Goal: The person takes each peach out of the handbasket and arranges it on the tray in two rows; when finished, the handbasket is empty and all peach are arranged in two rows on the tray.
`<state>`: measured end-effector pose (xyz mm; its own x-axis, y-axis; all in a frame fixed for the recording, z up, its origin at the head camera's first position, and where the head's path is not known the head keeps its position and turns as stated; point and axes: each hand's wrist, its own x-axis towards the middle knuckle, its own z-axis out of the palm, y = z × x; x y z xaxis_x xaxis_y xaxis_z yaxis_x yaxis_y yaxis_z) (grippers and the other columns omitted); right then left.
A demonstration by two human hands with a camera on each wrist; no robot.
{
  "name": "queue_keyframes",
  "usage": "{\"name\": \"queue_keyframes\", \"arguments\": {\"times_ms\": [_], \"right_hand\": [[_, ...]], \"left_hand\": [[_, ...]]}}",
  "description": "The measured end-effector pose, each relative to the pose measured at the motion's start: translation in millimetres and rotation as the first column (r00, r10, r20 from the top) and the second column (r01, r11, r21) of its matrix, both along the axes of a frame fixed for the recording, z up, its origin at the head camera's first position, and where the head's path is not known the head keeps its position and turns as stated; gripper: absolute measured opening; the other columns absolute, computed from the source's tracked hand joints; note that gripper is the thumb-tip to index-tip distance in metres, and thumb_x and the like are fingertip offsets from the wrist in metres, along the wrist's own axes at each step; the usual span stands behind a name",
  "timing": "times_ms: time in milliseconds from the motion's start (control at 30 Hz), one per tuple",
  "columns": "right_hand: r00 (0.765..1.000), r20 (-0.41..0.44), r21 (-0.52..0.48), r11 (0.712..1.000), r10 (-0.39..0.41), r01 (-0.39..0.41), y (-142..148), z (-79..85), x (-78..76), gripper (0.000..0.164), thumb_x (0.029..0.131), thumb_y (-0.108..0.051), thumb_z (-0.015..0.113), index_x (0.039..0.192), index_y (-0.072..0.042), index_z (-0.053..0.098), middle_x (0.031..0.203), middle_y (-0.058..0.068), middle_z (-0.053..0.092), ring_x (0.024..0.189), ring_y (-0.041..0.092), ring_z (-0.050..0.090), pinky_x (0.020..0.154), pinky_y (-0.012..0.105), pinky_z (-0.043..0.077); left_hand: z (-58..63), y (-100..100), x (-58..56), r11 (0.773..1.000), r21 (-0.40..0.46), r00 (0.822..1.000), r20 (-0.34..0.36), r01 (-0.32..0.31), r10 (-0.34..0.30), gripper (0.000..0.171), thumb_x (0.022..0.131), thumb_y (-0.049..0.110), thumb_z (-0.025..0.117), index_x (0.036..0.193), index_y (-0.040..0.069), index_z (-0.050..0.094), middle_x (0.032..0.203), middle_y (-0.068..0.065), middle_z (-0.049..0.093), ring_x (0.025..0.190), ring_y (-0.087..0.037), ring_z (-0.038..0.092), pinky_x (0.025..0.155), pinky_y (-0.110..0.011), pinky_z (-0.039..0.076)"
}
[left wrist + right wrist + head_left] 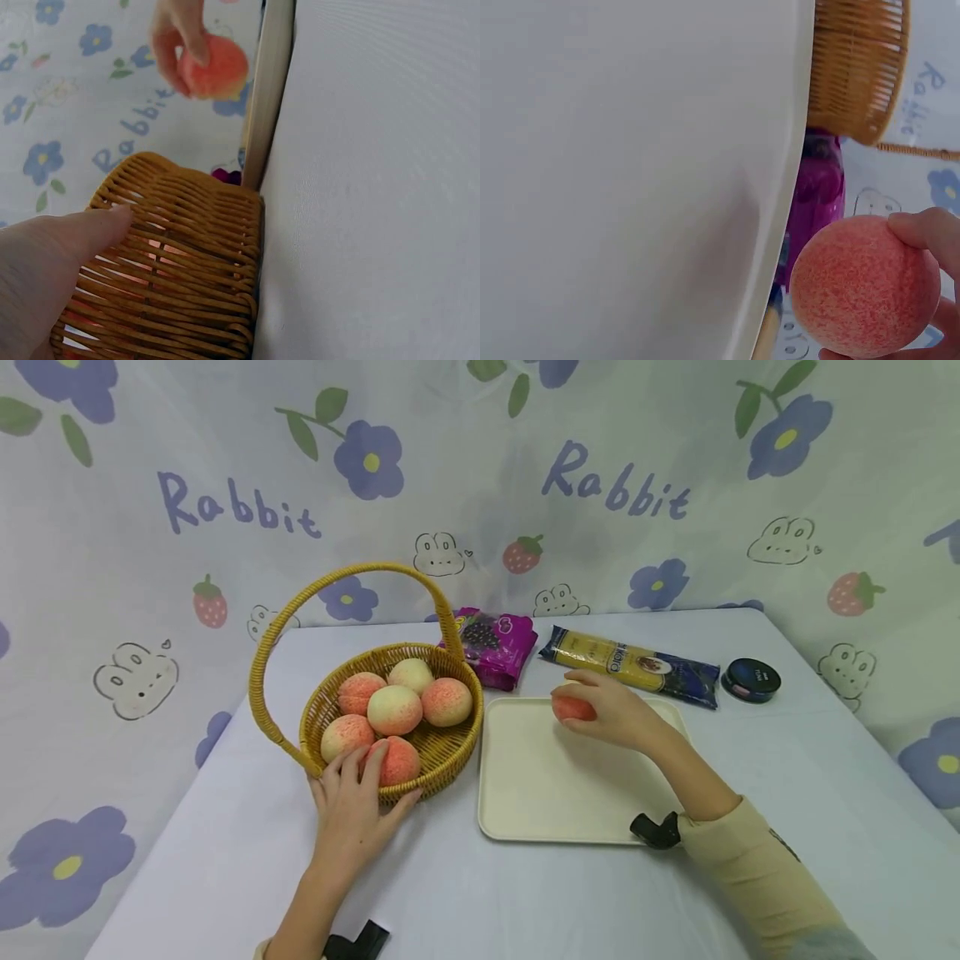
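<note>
Directly above the tray (532, 789), the right hand (611, 714) grips a peach (864, 289) clear of contact, nearer the tray than the left hand (352, 814), which grips the adjacent basket (447, 774).

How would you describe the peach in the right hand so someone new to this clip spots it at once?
On the white table, find the cream rectangular tray to the right of the wicker basket. Raised near the tray's far side, the right hand holds one round, reddish peach. Six other peaches lie in the basket; this alone is outside it.
</note>
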<state>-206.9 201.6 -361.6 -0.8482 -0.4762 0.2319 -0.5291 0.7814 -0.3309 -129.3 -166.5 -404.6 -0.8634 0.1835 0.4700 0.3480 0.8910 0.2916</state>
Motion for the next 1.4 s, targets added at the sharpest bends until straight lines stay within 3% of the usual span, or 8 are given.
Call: {"name": "queue_keyframes", "arguments": {"times_ms": [300,667,1133,1400], "right_hand": [[0.989,0.125,0.048,0.996,-0.076,0.070,41,1.0,6.2,0.039,0.077,-0.023,0.072,0.113,-0.013,0.063,0.124,0.015,0.050,0.106,0.034,0.049,0.078,0.048,0.048],[0.962,0.221,0.111,0.984,-0.163,0.142,64,6.3,9.5,0.040,0.077,-0.016,0.071,0.115,-0.007,0.063,0.117,0.014,0.053,0.099,0.033,0.051,0.079,0.051,0.045],[0.950,0.239,0.125,0.977,-0.199,0.174,73,2.8,6.3,0.046,0.078,-0.013,0.068,0.121,-0.003,0.057,0.126,0.026,0.045,0.111,0.043,0.044,0.082,0.055,0.044],[0.936,0.270,0.115,0.973,-0.224,0.200,76,2.5,8.6,0.054,0.080,-0.019,0.068,0.128,-0.003,0.051,0.132,0.027,0.040,0.119,0.045,0.035,0.090,0.061,0.034]], "left_hand": [[-0.1,0,-0.2,1.000,-0.001,1.000,0.014,-0.005,0.005,0.074,0.072,0.048,0.072,0.130,0.011,0.045,0.123,-0.020,0.043,0.116,-0.041,0.030,0.095,-0.066,0.008],[-1.0,-2,-1.7,1.000,0.000,1.000,-0.021,0.007,-0.007,0.076,0.070,0.047,0.074,0.130,0.009,0.046,0.122,-0.021,0.044,0.115,-0.042,0.032,0.092,-0.062,0.017],[-1.5,-2,-1.4,1.000,0.006,1.000,0.002,-0.004,0.004,0.076,0.070,0.048,0.074,0.129,0.010,0.046,0.123,-0.020,0.044,0.117,-0.041,0.032,0.094,-0.062,0.014],[-0.4,-1,-0.6,1.000,0.004,1.000,-0.008,-0.003,0.003,0.076,0.069,0.049,0.074,0.129,0.010,0.046,0.122,-0.020,0.044,0.115,-0.041,0.032,0.093,-0.061,0.015]]}}
